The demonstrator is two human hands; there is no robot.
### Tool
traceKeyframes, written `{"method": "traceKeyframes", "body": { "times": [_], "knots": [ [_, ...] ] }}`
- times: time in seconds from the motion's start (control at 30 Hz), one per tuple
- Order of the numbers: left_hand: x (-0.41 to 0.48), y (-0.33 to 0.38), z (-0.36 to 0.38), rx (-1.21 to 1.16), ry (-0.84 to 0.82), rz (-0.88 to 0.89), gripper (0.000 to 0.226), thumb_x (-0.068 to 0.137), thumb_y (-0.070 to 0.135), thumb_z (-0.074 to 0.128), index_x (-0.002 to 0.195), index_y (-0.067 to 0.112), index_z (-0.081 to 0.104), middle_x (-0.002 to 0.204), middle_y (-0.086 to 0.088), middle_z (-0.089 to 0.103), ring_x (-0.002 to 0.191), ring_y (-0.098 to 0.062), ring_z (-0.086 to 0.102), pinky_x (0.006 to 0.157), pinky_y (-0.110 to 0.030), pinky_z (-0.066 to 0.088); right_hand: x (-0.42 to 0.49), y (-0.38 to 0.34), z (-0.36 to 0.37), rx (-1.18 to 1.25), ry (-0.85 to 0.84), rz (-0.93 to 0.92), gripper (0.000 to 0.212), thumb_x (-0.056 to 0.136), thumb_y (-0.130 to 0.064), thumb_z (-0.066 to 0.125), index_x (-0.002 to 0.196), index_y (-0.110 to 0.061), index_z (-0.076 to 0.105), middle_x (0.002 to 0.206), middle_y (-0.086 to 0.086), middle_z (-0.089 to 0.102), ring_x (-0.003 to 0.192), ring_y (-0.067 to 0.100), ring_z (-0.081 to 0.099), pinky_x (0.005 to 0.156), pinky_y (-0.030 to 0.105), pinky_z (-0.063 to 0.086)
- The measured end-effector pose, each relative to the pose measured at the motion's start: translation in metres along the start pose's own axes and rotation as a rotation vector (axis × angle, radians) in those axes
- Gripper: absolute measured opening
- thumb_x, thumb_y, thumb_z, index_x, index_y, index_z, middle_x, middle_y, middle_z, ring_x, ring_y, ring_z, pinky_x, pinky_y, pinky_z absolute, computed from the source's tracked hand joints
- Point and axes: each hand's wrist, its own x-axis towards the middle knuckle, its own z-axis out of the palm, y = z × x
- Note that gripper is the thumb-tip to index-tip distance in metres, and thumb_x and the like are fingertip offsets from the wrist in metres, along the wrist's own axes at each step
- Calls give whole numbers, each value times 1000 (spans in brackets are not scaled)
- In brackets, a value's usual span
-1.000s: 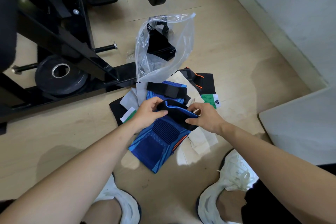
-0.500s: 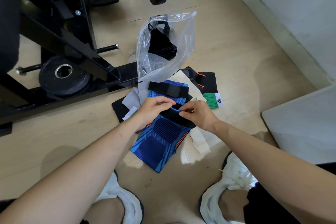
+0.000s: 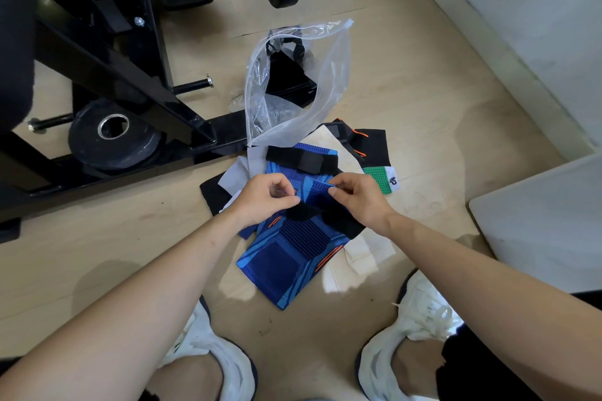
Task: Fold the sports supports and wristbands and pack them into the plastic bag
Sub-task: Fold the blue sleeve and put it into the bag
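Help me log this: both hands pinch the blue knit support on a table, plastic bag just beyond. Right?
No table: the head view shows the left hand and right hand pinching the blue knit support on the wooden floor, plastic bag just beyond.

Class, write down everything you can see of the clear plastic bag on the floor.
The plastic bag is thin, clear, crinkled film with glare streaks. It sits slumped and gaping on the wooden floor beyond the pile of supports, its near edge overlapping the pile. A black strapped item shows through it. Nothing grips it: the left hand and right hand pinch the blue support.
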Motion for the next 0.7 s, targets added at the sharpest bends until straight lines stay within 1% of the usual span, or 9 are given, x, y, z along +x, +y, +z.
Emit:
{"method": "traceKeyframes", "body": {
  "times": [0.1,0.17,0.23,0.3,0.37,0.43,0.53,0.6,0.7],
  "knots": [
    [1,3,1,-108,-44,-103,43,78,27,86,110,22,58,114,4,71,106,-9,68,92,-27,52,0,-4,-1,73,-34,12,12,95,-9,63,101,-3,72,94,8,73,80,10,65,75,20,54],
    [3,2,4,-61,-130,-107,64,73,41,88,128,33,55,125,4,68,119,-9,62,102,-29,47,0,-7,-3,132,-74,32,14,96,-10,63,102,-4,73,96,9,75,81,9,67,76,20,55],
    [3,0,8,-24,-177,-48,52,81,36,83,127,30,62,123,7,71,116,-8,65,102,-32,49,2,-7,-5,174,-82,55,14,95,-11,64,102,-5,74,91,4,76,78,5,68,73,19,55],
    [1,1,11,-21,-143,-20,22,90,26,75,111,28,70,107,10,76,101,-5,70,91,-30,53,4,-7,-11,237,-69,86,13,93,-14,67,101,-6,74,79,-5,74,71,0,65,68,15,51],
    [0,6,13,-48,-84,-11,9,95,22,70,101,28,69,97,11,76,91,-1,70,83,-27,52,5,-3,-18,241,-95,132,20,89,-23,73,105,-11,73,85,-8,74,78,2,66,72,16,52],
    [0,5,13,-128,-39,-35,10,96,23,68,107,24,69,103,7,76,98,-6,70,88,-31,55,4,8,-24,173,-166,201,33,81,-34,80,110,-22,71,104,-6,73,96,10,68,86,26,55],
    [-3,-1,13,-196,-22,-88,17,96,28,67,112,22,69,111,2,75,107,-17,70,100,-44,54,-2,29,-23,196,-276,281,41,75,-28,85,112,-20,70,109,1,74,106,20,68,101,39,52],
    [-4,-6,16,-233,27,-113,18,97,28,66,112,20,69,111,1,75,107,-18,70,101,-43,54,-5,39,-20,243,-249,341,36,79,-16,80,113,-17,68,105,4,70,104,23,66,100,43,52],
    [-4,-8,20,-336,130,-150,16,100,24,62,115,21,67,111,5,76,107,-15,70,97,-36,55,-2,39,-17,364,-224,396,31,85,-4,73,115,-13,66,104,11,64,102,25,69,89,42,58]
  ]
}}
